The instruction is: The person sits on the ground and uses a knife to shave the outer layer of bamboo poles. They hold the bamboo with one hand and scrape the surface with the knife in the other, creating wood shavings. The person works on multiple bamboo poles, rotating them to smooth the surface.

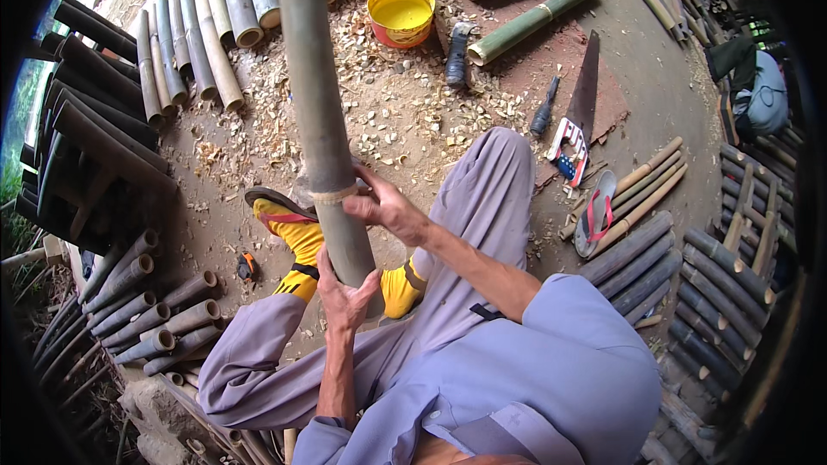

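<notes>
A long, thick bamboo pole point(317, 77) stands tilted before me, its upper end running out of the picture at the top. My left hand point(347, 294) is wrapped round its lower end. Higher up, my right hand point(385, 207) rests against the pole beside a pale ring at the node, fingers curled round its far side. Whether the right fingers hold anything besides the pole is hidden. The pole's lower end is between my feet, which wear yellow socks point(297, 237).
A yellow bucket point(401, 13) stands ahead among wood chips. Right of it lie a dark bottle point(457, 56), a green bamboo length point(534, 21), a handsaw point(579, 112) and a loose sandal point(596, 213). Cut bamboo tubes point(164, 327) are piled left; more lie right. A tape measure point(247, 267) sits near my foot.
</notes>
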Motion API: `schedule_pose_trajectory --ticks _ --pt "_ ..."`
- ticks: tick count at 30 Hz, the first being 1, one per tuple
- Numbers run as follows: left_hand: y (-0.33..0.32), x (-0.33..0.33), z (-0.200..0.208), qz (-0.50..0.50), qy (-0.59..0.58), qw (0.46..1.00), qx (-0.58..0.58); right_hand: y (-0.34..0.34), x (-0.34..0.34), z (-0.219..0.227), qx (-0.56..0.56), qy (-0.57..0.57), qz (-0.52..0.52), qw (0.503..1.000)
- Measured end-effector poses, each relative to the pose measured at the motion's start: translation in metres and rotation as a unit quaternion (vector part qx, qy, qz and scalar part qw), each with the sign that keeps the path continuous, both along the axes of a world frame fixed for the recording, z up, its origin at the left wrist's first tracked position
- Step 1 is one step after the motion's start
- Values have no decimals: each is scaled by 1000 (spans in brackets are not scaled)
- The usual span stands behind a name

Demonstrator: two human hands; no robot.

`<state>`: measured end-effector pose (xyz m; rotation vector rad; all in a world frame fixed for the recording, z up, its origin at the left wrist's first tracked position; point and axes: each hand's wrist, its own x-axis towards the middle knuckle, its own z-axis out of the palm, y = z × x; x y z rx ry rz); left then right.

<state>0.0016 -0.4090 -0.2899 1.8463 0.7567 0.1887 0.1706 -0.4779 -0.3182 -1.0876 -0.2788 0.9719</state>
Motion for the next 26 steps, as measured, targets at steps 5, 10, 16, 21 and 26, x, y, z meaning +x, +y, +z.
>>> schedule_pose_trajectory --ticks 5,10,16,21,26 --pt "-16 43 36 -99 -10 994 32 -20 22 29 38 9 -220 975" --pt "32 21 122 -74 -89 988 -101 -103 148 11 -46 -15 -318 947" --pt "132 -85 237 116 -258 950 135 -197 283 -55 -176 41 -384 905" --pt "190 -129 237 193 -193 956 108 -206 336 -109 -333 -26 -468 818" --pt "202 -150 175 308 -128 940 75 -201 370 -131 -414 -194 -474 752"
